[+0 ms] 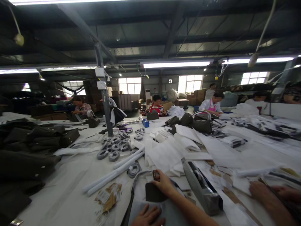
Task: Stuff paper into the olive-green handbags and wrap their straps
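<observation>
A pale grey bag [171,213] with a long dark strap [131,193] lies at the table's near edge. My left hand [149,217] rests on its front, fingers spread flat, holding nothing. Above it, my right hand [162,183] is closed around a small brown piece [154,175] by the bag's upper edge; its kind is unclear. Beneath that hand is a dark flat panel [154,193], partly covered by the fingers and wrist. The bag's lower part runs out of the picture.
Grey tape rolls [115,147], white tubes [115,172] and a brown paper scrap [109,197] lie left. Dark bags [35,157] are piled further left. A grey tape dispenser [202,188] stands right, near another person's hand [261,194]. White sheets [171,150] spread ahead; people sit across.
</observation>
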Demonstrator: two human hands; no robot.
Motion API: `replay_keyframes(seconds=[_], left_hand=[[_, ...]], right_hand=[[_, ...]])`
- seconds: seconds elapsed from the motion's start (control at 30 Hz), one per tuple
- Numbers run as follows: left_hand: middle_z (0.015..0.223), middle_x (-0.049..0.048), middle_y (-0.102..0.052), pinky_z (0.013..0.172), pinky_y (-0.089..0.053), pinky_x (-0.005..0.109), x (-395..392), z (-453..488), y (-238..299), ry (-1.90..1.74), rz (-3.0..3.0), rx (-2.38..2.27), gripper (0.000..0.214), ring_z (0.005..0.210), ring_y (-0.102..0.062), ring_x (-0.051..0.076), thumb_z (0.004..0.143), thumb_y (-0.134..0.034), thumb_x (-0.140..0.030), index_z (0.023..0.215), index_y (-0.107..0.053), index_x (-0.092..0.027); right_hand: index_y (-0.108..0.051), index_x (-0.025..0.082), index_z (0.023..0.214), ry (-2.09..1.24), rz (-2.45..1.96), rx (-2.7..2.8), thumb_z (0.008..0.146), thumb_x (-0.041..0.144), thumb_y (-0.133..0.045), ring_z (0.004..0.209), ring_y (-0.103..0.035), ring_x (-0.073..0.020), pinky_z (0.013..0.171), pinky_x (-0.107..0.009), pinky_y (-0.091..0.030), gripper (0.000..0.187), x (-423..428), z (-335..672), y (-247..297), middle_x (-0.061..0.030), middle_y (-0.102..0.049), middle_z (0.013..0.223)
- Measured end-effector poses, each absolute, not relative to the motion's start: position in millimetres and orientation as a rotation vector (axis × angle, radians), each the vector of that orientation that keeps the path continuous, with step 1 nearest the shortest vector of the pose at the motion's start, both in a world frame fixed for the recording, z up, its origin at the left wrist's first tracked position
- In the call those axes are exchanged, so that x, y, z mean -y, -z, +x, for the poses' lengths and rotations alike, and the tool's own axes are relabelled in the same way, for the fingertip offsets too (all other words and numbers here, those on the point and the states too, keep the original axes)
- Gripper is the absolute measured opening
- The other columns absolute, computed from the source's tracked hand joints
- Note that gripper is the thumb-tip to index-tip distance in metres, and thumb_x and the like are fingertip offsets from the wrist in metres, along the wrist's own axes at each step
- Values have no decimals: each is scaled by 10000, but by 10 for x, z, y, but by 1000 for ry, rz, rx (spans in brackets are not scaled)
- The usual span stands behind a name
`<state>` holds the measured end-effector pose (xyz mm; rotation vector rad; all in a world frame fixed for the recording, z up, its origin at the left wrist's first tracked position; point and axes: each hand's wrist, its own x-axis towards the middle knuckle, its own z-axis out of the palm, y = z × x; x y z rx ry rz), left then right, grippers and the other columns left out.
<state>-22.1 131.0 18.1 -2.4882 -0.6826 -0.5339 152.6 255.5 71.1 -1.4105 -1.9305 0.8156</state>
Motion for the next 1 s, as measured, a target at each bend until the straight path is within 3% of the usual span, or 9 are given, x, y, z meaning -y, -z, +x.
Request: replay_keyframes(seconds=[0.1,0.17,0.3,0.53,0.67,1.0], left_hand=[[1394,28,-584,1101,-392,329,-1176,-211,-378,462,-2696,817,531,1249,-565,185,960,-527,-436,1461,-396,-319],[1519,75,-437,1140,-348,452,-1070,-196,-545,385,-2888,961,728,1347,-471,263,901,-519,-609,1519,-280,-307],[1531,101,-413,1167,-268,551,-968,-164,-761,313,-3060,1166,659,1401,-397,290,928,-466,-599,1502,-322,-309],[1322,80,-610,1147,-321,492,-928,-96,-802,432,-3022,1226,548,1240,-554,269,912,-527,-556,1367,-512,-252],[1279,57,-640,1135,-350,458,-903,-79,-816,460,-2995,1189,552,1189,-591,238,911,-536,-557,1362,-502,-241],[1187,129,-696,1086,-432,462,-770,-126,-678,650,-2796,1179,553,1093,-662,240,914,-523,-581,1245,-592,-144]], right_hand=[[-669,154,1124,-945,-1276,1935,745,207,-681,805,-723,-231,752,-323,-555,382,-2547,1642,-803,-53,-760,851],[-730,160,985,-1008,-1172,1950,782,276,-662,872,-722,-235,813,-329,-553,243,-2468,1752,-882,-53,-771,888],[-769,198,976,-1099,-1047,1965,802,344,-662,1002,-699,-243,934,-346,-522,251,-2155,1972,-999,-46,-766,1026],[-760,239,1080,-1037,-815,2247,867,174,-534,1144,-652,-203,1045,-346,-475,317,-1480,2231,-940,-36,-710,1202],[-711,231,1184,-983,-806,2335,876,110,-468,1249,-580,-191,1109,-378,-425,410,-1371,2292,-819,-37,-650,1304],[-624,222,1306,-866,-743,2441,901,77,-437,1354,-472,-186,1159,-382,-367,469,-1323,2354,-597,-33,-559,1418]])
